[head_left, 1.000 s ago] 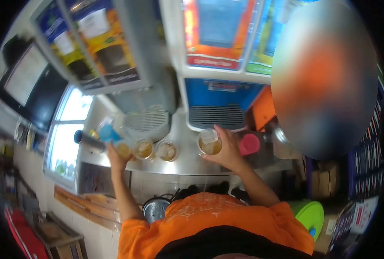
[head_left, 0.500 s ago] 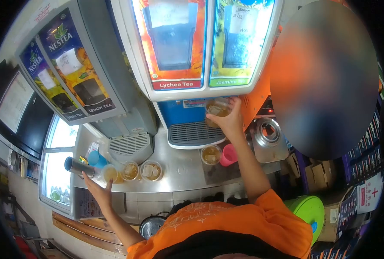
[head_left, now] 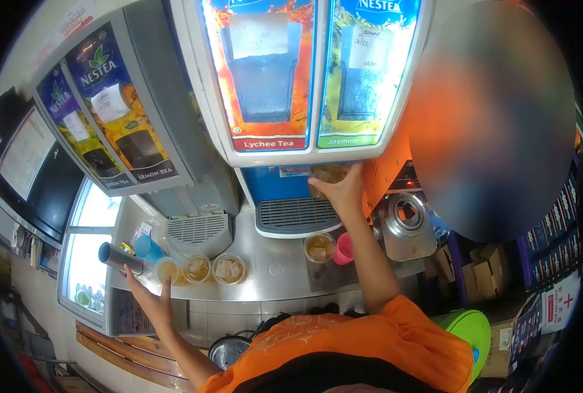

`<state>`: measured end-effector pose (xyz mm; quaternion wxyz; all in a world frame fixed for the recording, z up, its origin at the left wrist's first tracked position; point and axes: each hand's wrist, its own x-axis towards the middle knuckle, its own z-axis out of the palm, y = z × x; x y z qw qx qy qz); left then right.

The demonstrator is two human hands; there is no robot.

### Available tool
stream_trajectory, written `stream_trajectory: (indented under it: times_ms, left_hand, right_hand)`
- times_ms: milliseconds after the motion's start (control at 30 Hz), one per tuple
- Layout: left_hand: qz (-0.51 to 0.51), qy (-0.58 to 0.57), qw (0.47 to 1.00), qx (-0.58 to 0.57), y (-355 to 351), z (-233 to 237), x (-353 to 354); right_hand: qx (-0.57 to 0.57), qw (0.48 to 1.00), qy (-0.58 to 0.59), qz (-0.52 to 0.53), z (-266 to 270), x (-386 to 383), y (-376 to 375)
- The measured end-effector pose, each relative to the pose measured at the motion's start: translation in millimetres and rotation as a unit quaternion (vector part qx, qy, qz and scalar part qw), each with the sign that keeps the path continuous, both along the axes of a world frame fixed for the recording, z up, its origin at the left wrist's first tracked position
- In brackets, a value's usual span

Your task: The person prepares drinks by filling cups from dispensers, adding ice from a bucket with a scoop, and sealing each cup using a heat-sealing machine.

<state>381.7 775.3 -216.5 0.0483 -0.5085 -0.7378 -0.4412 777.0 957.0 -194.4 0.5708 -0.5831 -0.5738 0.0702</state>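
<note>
My right hand [head_left: 345, 193] grips a clear plastic cup [head_left: 326, 180] of brown iced drink, held under the Jasmine side of the tea dispenser [head_left: 275, 158], above its drip tray [head_left: 298, 215]. Part of that cup is hidden by the dispenser's edge and my fingers. At the left end of the counter, my left hand [head_left: 148, 298] has index finger and thumb spread apart. Its index fingertip is near a metal tumbler [head_left: 120, 257] that leans outward, and its thumb is by a cup of pale drink [head_left: 167, 270]. Two iced drinks, a middle cup [head_left: 197, 268] and a right cup [head_left: 230, 268], stand beside it.
Another iced drink [head_left: 319, 247] stands on the steel counter [head_left: 272, 259] next to a pink cup [head_left: 344, 249]. A blue cup [head_left: 148, 247] is behind the tumbler. A second dispenser [head_left: 124, 111] stands left; a cup sealing machine [head_left: 407, 216] stands right. A blurred area covers the upper right.
The view has tipped upward, so the dispensers and counter appear lower. My right hand still holds the cup, now tucked closer beneath the dispenser. My left hand stays by the tumbler.
</note>
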Motion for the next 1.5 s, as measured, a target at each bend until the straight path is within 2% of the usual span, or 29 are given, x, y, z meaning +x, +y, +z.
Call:
stream_trajectory:
  times_ms: [133,200,267,333,367,400,467,500,567,633,733,767,800,833,867,900,1000,1133,1200,1333,1367,1400,1433,1500]
  left_hand:
    - [-0.017,0.006,0.995,0.093,11,5,23]
    - [-0.064,-0.095,0.989,0.095,15,2,42]
    - [-0.173,-0.134,0.973,0.066,23,17,87]
    - [-0.317,-0.165,0.934,-0.011,39,7,131]
    - [-0.351,-0.16,0.921,-0.059,41,22,164]
    - [-0.42,-0.134,0.895,-0.069,51,11,186]
    - [-0.465,-0.055,0.884,-0.01,60,5,230]
    - [-0.466,-0.054,0.883,-0.01,62,5,245]
    - [-0.5,-0.165,0.85,0.012,64,4,270]
    - [-0.487,-0.157,0.858,0.043,62,-1,282]
    - [-0.47,-0.329,0.819,0.031,46,11,290]
    - [-0.472,-0.329,0.818,0.026,44,11,291]
    - [-0.479,-0.331,0.813,0.027,42,11,289]
    - [-0.487,-0.333,0.807,0.03,42,12,286]
    - [-0.501,-0.319,0.804,0.021,40,16,283]
    - [-0.504,-0.321,0.802,0.016,38,22,280]
    - [-0.585,-0.277,0.762,-0.004,33,32,279]
    - [-0.632,-0.251,0.732,-0.042,30,44,280]
    - [-0.661,-0.257,0.702,-0.07,29,52,284]
    - [-0.68,-0.238,0.688,-0.085,28,65,297]
    - [-0.688,-0.243,0.679,-0.084,28,64,302]
    - [-0.696,-0.248,0.669,-0.081,29,63,308]
    - [-0.7,-0.247,0.665,-0.083,30,62,314]
    - [-0.707,-0.245,0.659,-0.072,31,61,329]
  right_hand:
    - [-0.025,1.0,0.003,0.011,-3,1,-13]
    - [-0.012,0.999,0.01,0.032,-6,4,-21]
    - [0.004,0.998,0.015,0.054,-7,8,-33]
    - [-0.002,0.996,0.005,0.087,-2,9,-53]
    - [0.001,0.996,0.004,0.088,3,8,-64]
    - [-0.008,0.994,0.008,0.106,9,7,-77]
    - [-0.011,0.991,0.009,0.133,13,7,-97]
    - [-0.011,0.991,0.01,0.132,16,6,-107]
    - [-0.025,0.988,-0.014,0.15,23,5,-128]
    - [-0.03,0.989,-0.029,0.141,21,9,-142]
    - [-0.03,0.978,-0.071,0.194,39,19,-165]
    - [-0.033,0.979,-0.068,0.19,35,25,-166]
    - [-0.055,0.959,0.08,0.266,28,34,-166]
    - [-0.073,0.912,0.226,0.334,25,42,-167]
    - [-0.105,0.867,0.312,0.375,29,54,-167]
    - [-0.106,0.868,0.315,0.369,31,64,-164]
    - [-0.178,0.817,0.296,0.461,36,86,-157]
    - [-0.195,0.81,0.278,0.479,50,100,-148]
    - [-0.227,0.797,0.228,0.511,58,106,-143]
    - [-0.209,0.826,0.204,0.481,66,117,-133]
    - [-0.248,0.908,0.008,0.336,75,122,-131]
    - [-0.273,0.928,-0.19,0.168,80,127,-132]
    - [-0.274,0.929,-0.188,0.162,80,133,-137]
    - [-0.028,0.977,-0.17,0.128,76,151,-152]
